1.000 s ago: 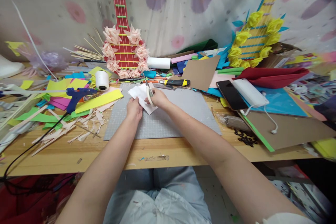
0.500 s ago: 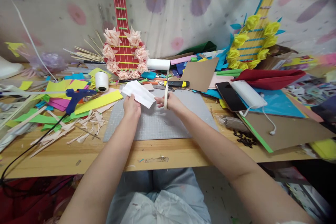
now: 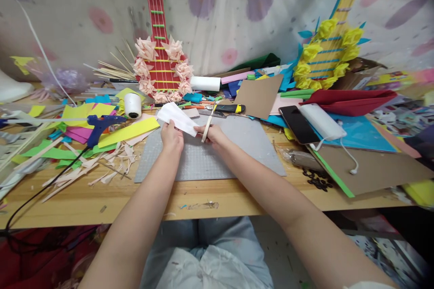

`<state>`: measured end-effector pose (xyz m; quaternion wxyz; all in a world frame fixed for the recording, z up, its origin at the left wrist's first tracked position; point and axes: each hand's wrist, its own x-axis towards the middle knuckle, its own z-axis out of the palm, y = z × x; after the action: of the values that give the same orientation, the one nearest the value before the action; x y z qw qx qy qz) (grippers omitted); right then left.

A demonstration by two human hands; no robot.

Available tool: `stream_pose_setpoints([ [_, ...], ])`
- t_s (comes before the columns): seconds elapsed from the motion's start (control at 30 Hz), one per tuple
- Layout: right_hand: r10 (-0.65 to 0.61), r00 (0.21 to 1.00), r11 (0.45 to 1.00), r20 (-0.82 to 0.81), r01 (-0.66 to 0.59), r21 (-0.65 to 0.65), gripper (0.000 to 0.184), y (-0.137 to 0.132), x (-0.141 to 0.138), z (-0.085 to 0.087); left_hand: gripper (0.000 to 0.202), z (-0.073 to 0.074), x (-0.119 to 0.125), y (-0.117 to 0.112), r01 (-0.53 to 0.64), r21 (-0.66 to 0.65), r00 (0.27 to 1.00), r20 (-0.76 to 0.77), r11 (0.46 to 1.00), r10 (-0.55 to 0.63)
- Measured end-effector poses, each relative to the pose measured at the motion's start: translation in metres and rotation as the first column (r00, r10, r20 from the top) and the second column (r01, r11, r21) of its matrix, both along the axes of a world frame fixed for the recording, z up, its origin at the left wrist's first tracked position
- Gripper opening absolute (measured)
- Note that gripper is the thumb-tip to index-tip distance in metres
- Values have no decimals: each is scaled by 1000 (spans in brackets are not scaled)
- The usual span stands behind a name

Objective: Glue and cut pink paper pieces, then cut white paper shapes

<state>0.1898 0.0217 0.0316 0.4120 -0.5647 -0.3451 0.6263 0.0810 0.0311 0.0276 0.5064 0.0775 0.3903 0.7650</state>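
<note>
My left hand (image 3: 172,136) grips the lower left edge of a folded white piece of paper (image 3: 176,118), held tilted above the grey cutting mat (image 3: 217,158). My right hand (image 3: 213,135) has its fingers around a pair of scissors (image 3: 207,126) with pale handles, the blades pointing up and away. Its fingertips are at the right end of the paper; whether they pinch it I cannot tell. Behind the hands stands a red paper guitar (image 3: 161,63) trimmed with pink paper flowers.
Left lie a blue glue gun (image 3: 98,128), a white roll (image 3: 132,105) and paper scraps (image 3: 77,167). A utility knife (image 3: 230,108) rests behind the mat. Right are a phone (image 3: 298,124), a white power bank (image 3: 322,121) and brown cardboard (image 3: 366,167). A yellow-flowered guitar (image 3: 325,54) stands at the back.
My right hand has moved slightly left, closer to my left hand, and the scissors have tilted. The paper appears narrower and turned. My left hand has barely shifted.
</note>
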Motion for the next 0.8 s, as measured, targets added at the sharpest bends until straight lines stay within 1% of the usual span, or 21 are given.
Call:
stream_pose_setpoints([
  [0.07,7,1000,1000,29,-8,7,16,1,-1,1,25,-2,0,1,1,-1,1000,-9,1000,-1],
  [0.17,1,994,1000,112,-3,22,17,4,-5,0,26,-3,1,2,-1,-7,1000,-16,1000,1],
  [0.23,-17,988,999,153,12,34,20,7,-7,-3,26,-3,2,3,-1,-7,1000,-15,1000,1],
  [0.37,-36,985,997,170,25,68,29,12,-10,-10,25,-3,1,2,7,10,1000,2,1000,-7],
  [0.47,-50,979,996,197,34,81,35,13,-9,-13,17,-4,-3,1,2,-2,999,44,1000,-2],
  [0.57,-53,964,995,261,29,96,40,13,-7,-13,10,-7,-8,2,-4,-34,998,58,999,6],
  [0.7,-37,934,994,356,-3,112,43,12,-3,-9,13,-9,-14,4,-14,-55,999,48,998,17],
  [0.8,-31,922,992,386,-19,125,43,12,-1,-6,15,-9,-15,3,-10,-45,999,51,999,12],
])
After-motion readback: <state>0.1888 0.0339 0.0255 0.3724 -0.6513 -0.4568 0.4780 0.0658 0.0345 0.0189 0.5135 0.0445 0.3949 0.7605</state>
